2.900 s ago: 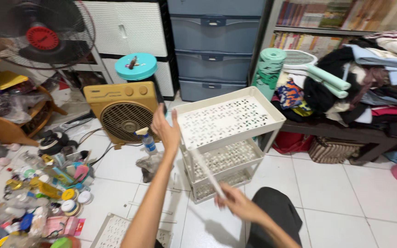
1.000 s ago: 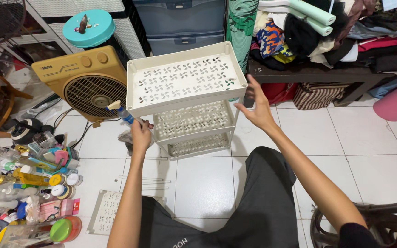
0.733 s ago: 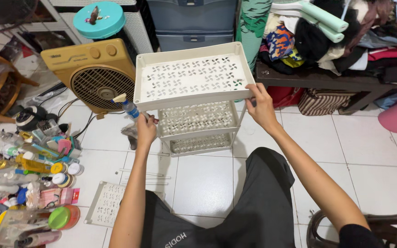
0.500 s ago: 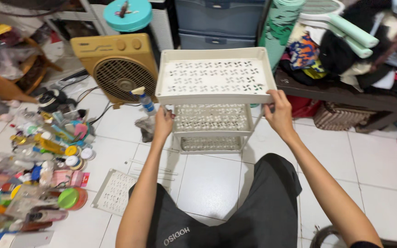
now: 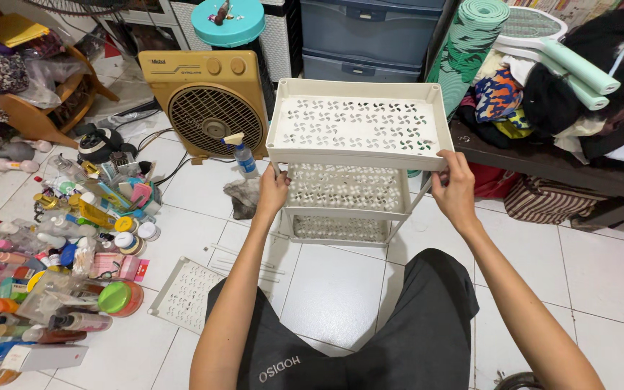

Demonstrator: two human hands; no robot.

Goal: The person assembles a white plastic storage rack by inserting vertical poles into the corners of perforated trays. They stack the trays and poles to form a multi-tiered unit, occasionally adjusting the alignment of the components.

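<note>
Near the middle of the floor, cream top tray [image 5: 359, 124] gripped at both near corners, left hand [image 5: 274, 193] and right hand [image 5: 454, 189] curled shut on its rim above the lower shelves [image 5: 344, 189]. Could tilt and miss the posts if lowered unevenly; might also knock the spray bottle [image 5: 240, 153] just left.

Both arms stretch forward; left hand [image 5: 272, 193] and right hand [image 5: 455, 189] are raised, fingers curled, seemingly gripping, the right thumb on top
</note>
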